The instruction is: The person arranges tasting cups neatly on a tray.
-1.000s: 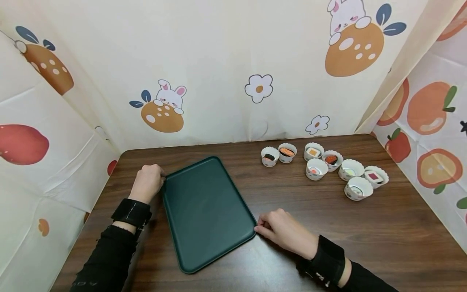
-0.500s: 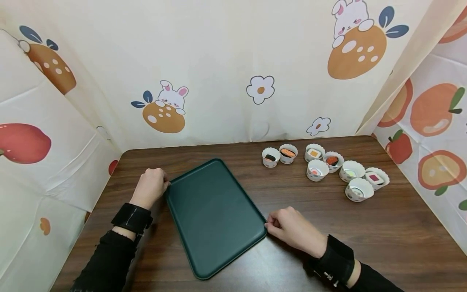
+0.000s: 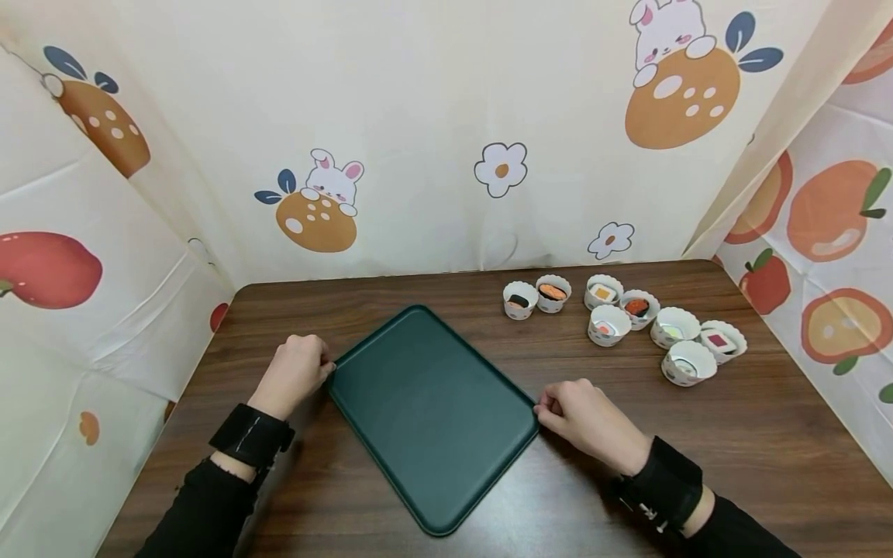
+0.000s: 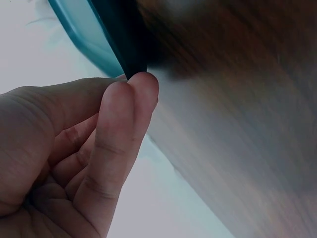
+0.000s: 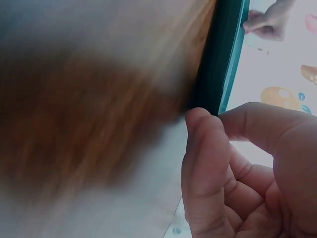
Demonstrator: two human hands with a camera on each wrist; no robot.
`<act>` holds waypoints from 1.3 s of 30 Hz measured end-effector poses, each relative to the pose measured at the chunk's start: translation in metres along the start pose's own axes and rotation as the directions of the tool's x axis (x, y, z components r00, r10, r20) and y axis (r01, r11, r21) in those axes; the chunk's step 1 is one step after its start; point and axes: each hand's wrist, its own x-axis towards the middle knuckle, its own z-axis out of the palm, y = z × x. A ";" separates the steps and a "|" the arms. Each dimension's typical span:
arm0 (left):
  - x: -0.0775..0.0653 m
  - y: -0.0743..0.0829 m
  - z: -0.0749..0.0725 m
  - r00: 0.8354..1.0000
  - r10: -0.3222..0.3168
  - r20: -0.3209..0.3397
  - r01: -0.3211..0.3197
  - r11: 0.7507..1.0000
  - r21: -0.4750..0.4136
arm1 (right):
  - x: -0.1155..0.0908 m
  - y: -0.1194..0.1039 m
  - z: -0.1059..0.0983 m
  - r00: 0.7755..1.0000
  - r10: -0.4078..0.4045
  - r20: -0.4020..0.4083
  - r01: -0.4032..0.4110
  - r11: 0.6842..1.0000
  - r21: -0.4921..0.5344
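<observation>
A dark green rectangular tray with a low raised rim lies turned at an angle over the brown table, bare on top. My left hand pinches its left corner between thumb and fingertips. At the right corner, my right hand pinches the rim the same way. The left wrist view has the thumb and two fingertips meeting at the tray's edge. In the right wrist view the tray edge runs up from between thumb and fingers.
Several white scalloped cups stand at the back right of the wooden table. Small sushi-like pieces lie in them, such as an orange-topped one and a black-wrapped one. Printed cloth walls the back and sides.
Both hands have kept their pinch while the tray turned counter-clockwise and shifted right. The right hand moved right and slightly away from me; the left moved slightly right and nearer. The cups stayed put.
</observation>
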 end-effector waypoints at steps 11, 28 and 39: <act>-0.019 0.019 0.003 0.998 -0.020 0.056 0.021 1.000 -0.019 | 0.003 0.018 -0.015 0.994 0.107 0.007 -0.108 0.992 0.060; -0.048 0.045 0.005 0.992 -0.045 0.114 0.053 0.996 -0.068 | 0.009 0.034 -0.027 0.990 0.129 -0.064 -0.127 0.992 0.024; -0.067 0.057 0.007 0.986 -0.046 0.159 0.059 0.996 -0.074 | 0.015 0.040 -0.030 0.987 0.126 -0.098 -0.126 0.992 0.001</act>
